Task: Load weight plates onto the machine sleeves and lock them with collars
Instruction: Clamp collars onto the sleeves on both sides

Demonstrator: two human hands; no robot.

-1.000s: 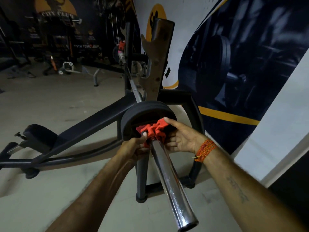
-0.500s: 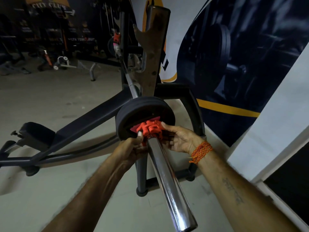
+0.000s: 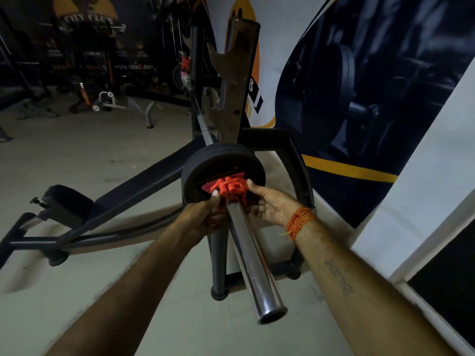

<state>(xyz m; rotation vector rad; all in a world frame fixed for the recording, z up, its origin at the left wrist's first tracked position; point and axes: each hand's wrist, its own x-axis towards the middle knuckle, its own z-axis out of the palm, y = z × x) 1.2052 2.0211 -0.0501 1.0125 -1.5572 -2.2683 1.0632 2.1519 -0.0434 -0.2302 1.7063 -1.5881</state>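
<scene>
A chrome barbell sleeve [image 3: 254, 263] points toward me from the rack. Black weight plates [image 3: 218, 163] sit on it, pushed up to the inner end. A red collar [image 3: 231, 187] wraps the sleeve right against the outer plate. My left hand [image 3: 205, 217] grips the collar from the left, thumb on its red edge. My right hand [image 3: 267, 204], with an orange thread band on the wrist, holds the collar from the right, fingers curled beneath it. On the bar's far end sits another red collar [image 3: 185, 63].
A worn metal rack upright [image 3: 237, 80] rises behind the plates. A black bench frame [image 3: 110, 204] stretches to the left over the concrete floor. A painted wall [image 3: 372, 98] runs close along the right. More gym equipment stands in the dim background.
Both hands have stayed on the red collar, which has slid slightly inward until it meets the plate. The camera view has shifted a little.
</scene>
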